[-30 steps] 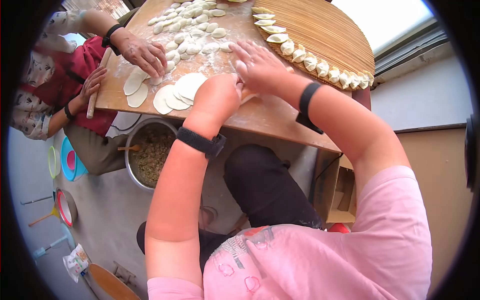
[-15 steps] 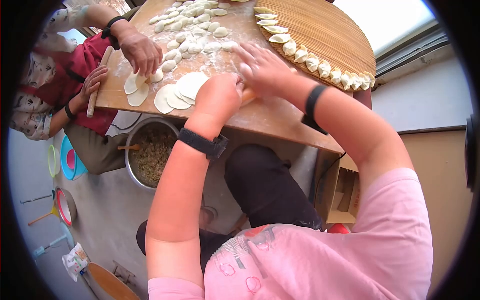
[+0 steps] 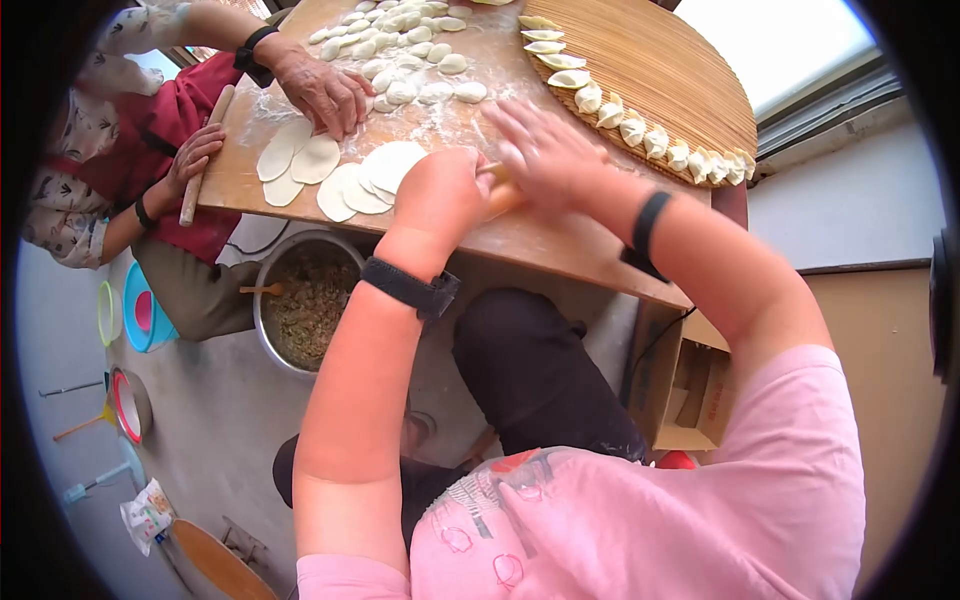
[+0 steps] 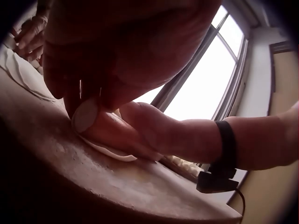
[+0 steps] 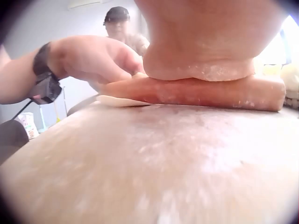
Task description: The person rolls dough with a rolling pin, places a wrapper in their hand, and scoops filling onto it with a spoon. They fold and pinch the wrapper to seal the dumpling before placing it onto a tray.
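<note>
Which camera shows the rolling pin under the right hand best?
The right wrist view: much of the rolling pin lies side-on there. The left wrist view shows its round end plus some side; the head view, only a short stretch.

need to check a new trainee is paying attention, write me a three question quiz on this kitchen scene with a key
1. Which item is under the right hand of the person wearing the camera?
a) a knife
b) a rolling pin
c) a spoon

2. True or false: the metal bowl of filling sits lower than the top of the table.

3. Fill in the missing word: the dumplings sit in a curved row along the ____ of the round mat.

Key: 1 b; 2 true; 3 edge
</note>
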The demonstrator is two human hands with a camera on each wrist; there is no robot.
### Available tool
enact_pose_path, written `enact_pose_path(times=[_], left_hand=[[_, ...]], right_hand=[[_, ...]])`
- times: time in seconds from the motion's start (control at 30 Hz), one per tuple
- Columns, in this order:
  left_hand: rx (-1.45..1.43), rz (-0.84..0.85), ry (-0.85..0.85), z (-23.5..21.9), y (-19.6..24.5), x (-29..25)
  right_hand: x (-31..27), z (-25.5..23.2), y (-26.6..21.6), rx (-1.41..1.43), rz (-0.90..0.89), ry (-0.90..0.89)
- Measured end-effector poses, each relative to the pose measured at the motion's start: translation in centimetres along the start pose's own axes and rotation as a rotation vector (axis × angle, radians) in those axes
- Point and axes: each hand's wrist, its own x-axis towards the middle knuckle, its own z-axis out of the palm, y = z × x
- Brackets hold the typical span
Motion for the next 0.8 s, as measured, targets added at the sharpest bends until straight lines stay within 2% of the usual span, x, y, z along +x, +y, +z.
enact_pose_path(times=[0.07, 0.17, 0.23, 0.27, 0.3, 0.37, 0.43, 0.5, 0.53, 0.6, 0.67, 0.77, 0.8], left_hand=[[-0.009, -0.017, -0.033, 0.2, -0.4, -0.1], [-0.053, -0.024, 0.06, 0.3, -0.3, -0.4], [-0.057, -0.019, -0.029, -0.3, 0.7, -0.8], [-0.053, -0.026, -0.063, -0.7, 1.1, -0.9], [-0.032, 0.043, 0.017, -0.1, 0.5, -0.9], [0.032, 0.061, 0.037, 0.3, 0.2, -0.8], [0.035, 0.091, 0.096, 0.8, -0.1, -0.7], [0.057, 0.05, 0.03, 0.1, -0.3, -0.9], [0.068, 0.03, -0.005, -0.2, -0.5, -0.9], [0.058, -0.02, 0.027, -1.4, -2.1, -0.7], [0.188, -0.069, 0.192, -3.4, -3.2, 0.5], [0.337, 0.178, 0.286, -4.4, -4.7, 3.1], [0.385, 0.225, 0.267, -3.9, -5.7, 4.4]], right_hand=[[-3.4, -0.8, -1.9, 0.401, 0.226, 0.001], [-4.4, -1.5, -1.9, 0.386, 0.194, -0.014], [-1.9, 0.0, -1.0, 0.358, 0.17, 0.035], [-0.3, 1.4, 0.0, 0.28, 0.157, 0.047], [1.7, 3.2, 1.1, 0.203, 0.141, 0.062], [3.1, 0.3, 0.9, -0.064, 0.034, -0.079], [1.1, 0.7, 0.1, 0.045, 0.03, 0.08], [-1.5, 0.2, -1.0, 0.257, 0.118, 0.102], [-2.9, -0.7, -1.9, 0.415, 0.211, 0.045], [-4.7, -2.6, -2.6, 0.435, 0.214, -0.007], [-5.6, -3.4, -2.8, 0.411, 0.208, -0.035], [-4.7, -3.1, -2.5, 0.461, 0.222, -0.04], [-4.4, -3.0, -2.3, 0.481, 0.225, -0.042]])
